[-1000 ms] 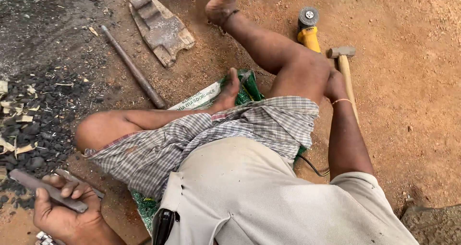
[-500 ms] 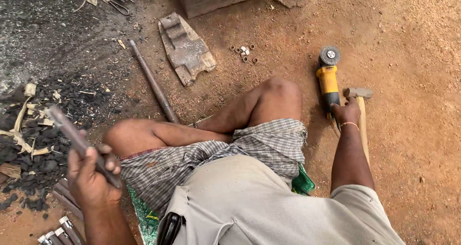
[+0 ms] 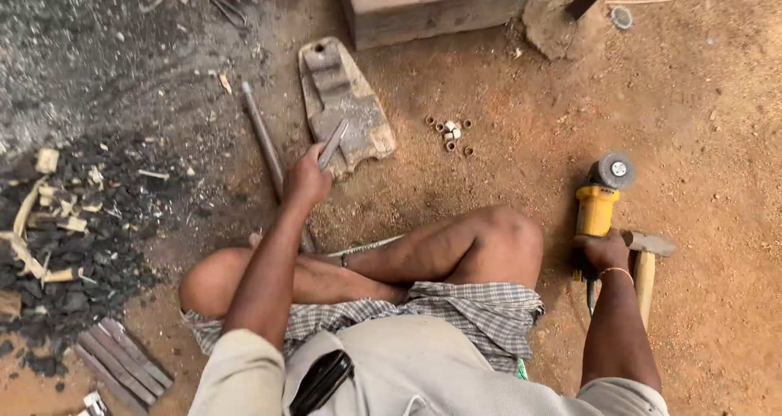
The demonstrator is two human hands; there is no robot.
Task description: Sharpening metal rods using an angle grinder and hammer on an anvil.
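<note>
A metal strip lies on the slab, rod left, grinder right.

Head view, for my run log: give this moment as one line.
left hand: holds flat metal strip over notched block | right hand: on angle grinder, beside hammer

Open-air dirt-floor smithy: charcoal heap, hammer, angle grinder.

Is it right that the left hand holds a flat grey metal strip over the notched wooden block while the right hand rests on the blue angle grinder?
Not quite: in the head view the right hand rests on a yellow angle grinder, not blue. The left hand does hold the flat grey metal strip over the notched wooden block.
</note>
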